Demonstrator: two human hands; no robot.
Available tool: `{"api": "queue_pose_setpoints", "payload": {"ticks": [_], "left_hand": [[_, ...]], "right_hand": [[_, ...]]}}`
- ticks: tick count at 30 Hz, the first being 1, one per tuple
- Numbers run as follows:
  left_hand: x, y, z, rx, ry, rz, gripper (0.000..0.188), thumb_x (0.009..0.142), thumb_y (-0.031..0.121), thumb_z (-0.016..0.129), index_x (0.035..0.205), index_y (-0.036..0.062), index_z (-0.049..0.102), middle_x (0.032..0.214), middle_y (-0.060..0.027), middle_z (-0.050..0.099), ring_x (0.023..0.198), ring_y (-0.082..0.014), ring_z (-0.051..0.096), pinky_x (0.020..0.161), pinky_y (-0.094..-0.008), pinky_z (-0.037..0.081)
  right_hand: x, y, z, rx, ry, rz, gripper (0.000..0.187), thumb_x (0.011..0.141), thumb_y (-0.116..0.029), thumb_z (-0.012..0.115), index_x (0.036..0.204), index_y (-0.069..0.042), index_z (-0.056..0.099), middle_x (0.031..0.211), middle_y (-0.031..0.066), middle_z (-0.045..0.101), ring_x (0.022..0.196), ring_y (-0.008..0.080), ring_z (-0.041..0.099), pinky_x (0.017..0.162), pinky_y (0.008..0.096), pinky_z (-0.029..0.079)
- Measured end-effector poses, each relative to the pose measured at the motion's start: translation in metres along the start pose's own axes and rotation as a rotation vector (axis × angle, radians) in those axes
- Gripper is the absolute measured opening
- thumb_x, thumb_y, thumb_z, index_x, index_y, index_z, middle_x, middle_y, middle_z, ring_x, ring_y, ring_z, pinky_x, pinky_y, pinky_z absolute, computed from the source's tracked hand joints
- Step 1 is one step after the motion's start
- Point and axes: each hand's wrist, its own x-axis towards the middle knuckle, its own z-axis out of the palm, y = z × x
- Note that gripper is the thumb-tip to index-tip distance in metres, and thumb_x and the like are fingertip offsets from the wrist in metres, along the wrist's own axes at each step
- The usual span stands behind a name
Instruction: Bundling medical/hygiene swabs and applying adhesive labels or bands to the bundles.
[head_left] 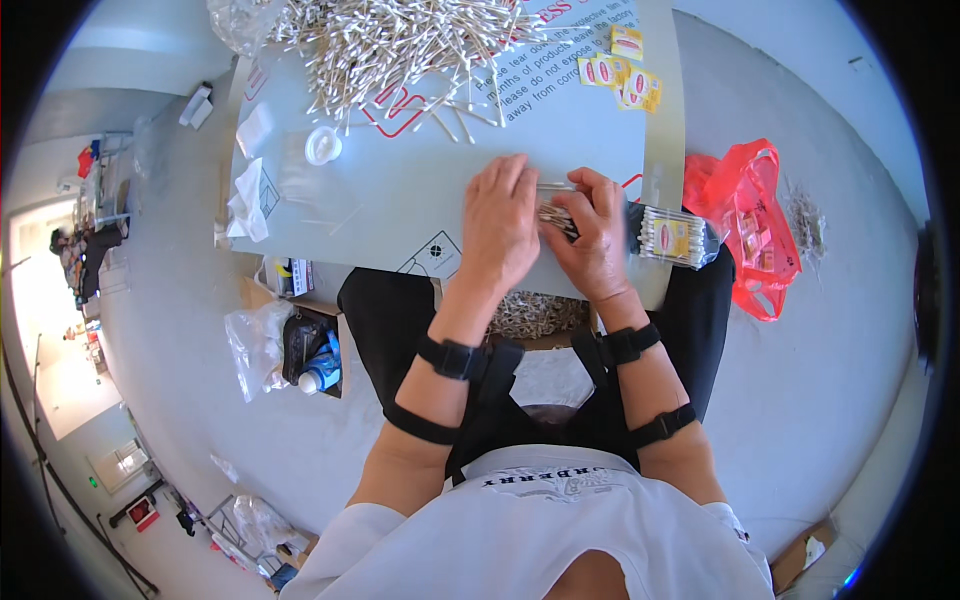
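The right hand (592, 242) curls its fingers round a bundle of cotton swabs (556, 218); the left hand (503, 225) arches just left, its hold hidden. Rightward lies a swab pack (653, 234) with a printed yellow label (673, 238). Far right are yellow cards (640, 90); a swab heap (400, 50) partly covers lettering on the table (400, 190).

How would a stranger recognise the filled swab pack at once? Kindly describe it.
Start at the grey table and go to its near right corner. Just right of the right hand lies the swab pack. Unlike the loose swab pile, it is bagged, neatly aligned, with a yellow card.
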Motion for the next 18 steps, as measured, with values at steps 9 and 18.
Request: {"api": "queue_pose_setpoints", "payload": {"ticks": [9, 18], "left_hand": [[-0.002, 0.014, 0.018, 0.07, -0.102, -0.014, 0.08, 0.085, 0.046, 0.065, 0.146, 0.0024, 0.036, 0.155, -0.0194, 0.03, 0.147, -0.0338, 0.022, 0.118, -0.0549, 0.014], [-0.006, 0.024, 0.023, 0.052, -0.209, 0.01, 0.079, 0.09, 0.048, 0.059, 0.15, 0.0049, 0.031, 0.158, -0.0204, 0.021, 0.148, -0.0352, 0.017, 0.118, -0.0534, 0.015]], "right_hand": [[-0.016, 0.002, -0.008, 0.622, 0.332, 0.332, 0.028, 0.095, 0.001, 0.051, 0.122, 0.005, 0.058, 0.137, 0.0118, 0.049, 0.127, 0.0212, 0.047, 0.108, 0.0316, 0.037], [-0.015, 0.003, 0.003, 0.626, 0.454, 0.365, 0.035, 0.104, -0.02, 0.044, 0.129, 0.001, 0.056, 0.143, 0.0133, 0.048, 0.13, 0.0211, 0.046, 0.107, 0.0315, 0.038]]}}
